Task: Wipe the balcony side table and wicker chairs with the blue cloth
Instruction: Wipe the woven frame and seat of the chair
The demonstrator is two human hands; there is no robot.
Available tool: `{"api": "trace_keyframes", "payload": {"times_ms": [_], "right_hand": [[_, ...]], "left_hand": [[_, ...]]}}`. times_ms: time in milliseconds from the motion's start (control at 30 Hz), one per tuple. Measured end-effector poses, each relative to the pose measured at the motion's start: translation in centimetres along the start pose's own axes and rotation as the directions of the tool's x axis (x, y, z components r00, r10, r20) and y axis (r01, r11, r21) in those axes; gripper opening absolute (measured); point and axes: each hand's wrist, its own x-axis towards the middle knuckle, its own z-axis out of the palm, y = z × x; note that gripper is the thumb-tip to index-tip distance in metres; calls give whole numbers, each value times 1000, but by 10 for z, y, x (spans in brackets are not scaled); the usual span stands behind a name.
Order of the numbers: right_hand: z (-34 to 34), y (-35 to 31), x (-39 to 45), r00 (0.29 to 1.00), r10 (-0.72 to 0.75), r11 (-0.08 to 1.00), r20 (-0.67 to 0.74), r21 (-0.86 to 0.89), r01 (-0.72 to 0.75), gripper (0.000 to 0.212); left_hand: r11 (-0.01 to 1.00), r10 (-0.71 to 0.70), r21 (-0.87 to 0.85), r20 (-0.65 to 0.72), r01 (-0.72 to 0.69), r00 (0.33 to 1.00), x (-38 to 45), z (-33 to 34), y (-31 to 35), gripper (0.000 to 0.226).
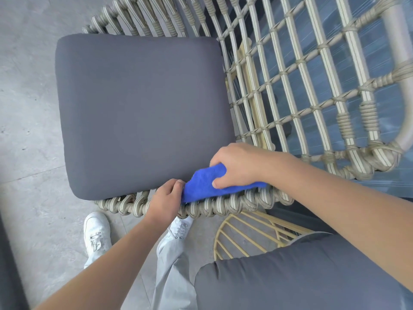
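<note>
1. My right hand (237,166) grips the bunched blue cloth (205,186), thumb pinching it from below, and holds it against the woven front rim of the wicker chair (223,206), at the rim's right end.
2. My left hand (166,198) sits on the same rim just beside the cloth, fingers curled at the front edge of the grey seat cushion (138,108). It looks to be pinching the cushion edge or the cloth's left tip; I cannot tell which.
3. Judgement: step in hand is wiping the rim. The lattice armrest (301,86) and the rest of the weave are likely not yet done.
4. Risk: the rim is a row of wrapped loops with gaps. Dragging the terry cloth along it could snag a fold and pull it from my grip.
5. Risk: a bunched cloth touches only the loop tops, so dust in the grooves may be skipped.
6. Risk: the cushion lies loose on the seat; a push from my left hand could shift it back.
</note>
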Motion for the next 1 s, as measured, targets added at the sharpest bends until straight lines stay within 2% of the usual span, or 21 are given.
{"api": "trace_keyframes", "payload": {"times_ms": [67,167,200,267,367,467,600,667,733,800,867,1000], "right_hand": [[-5,19,20,996,83,992,-39,-94,-86,22],[-4,55,49,951,290,933,-107,-191,-306,22],[-1,65,56,933,348,911,-96,-200,-360,19],[11,79,64,911,413,892,12,-208,-401,15],[41,87,71,896,398,913,197,-177,-367,17],[58,86,77,931,336,938,142,-134,-318,11],[59,76,75,954,298,949,22,-117,-293,22],[57,69,72,962,273,960,-22,-49,-274,22],[59,56,72,975,222,970,-21,109,-219,25],[70,40,76,988,151,975,37,160,-155,27],[82,32,83,987,142,987,73,63,-147,22],[79,38,96,988,155,971,12,-186,-150,11]], "left_hand": [[999,-12,-32,-14,12,1000,2,-2,-3,33],[999,-17,-44,-26,16,1000,6,-5,-7,25],[999,-15,-46,-27,14,1000,7,-6,-8,25],[999,-20,-38,-23,19,1000,10,-6,-11,24],[999,-38,-4,-6,38,999,11,-5,-13,24],[999,-49,20,8,49,999,12,-5,-12,28],[999,-42,26,9,42,999,10,-6,-9,43],[999,-42,23,16,42,999,9,-5,-8,46],[999,-39,18,24,39,999,8,-5,-8,44],[999,-37,10,24,36,999,10,-3,-12,35],[999,-50,-1,11,50,999,12,-2,-15,25],[999,-41,4,12,41,999,14,-3,-15,21]]}}
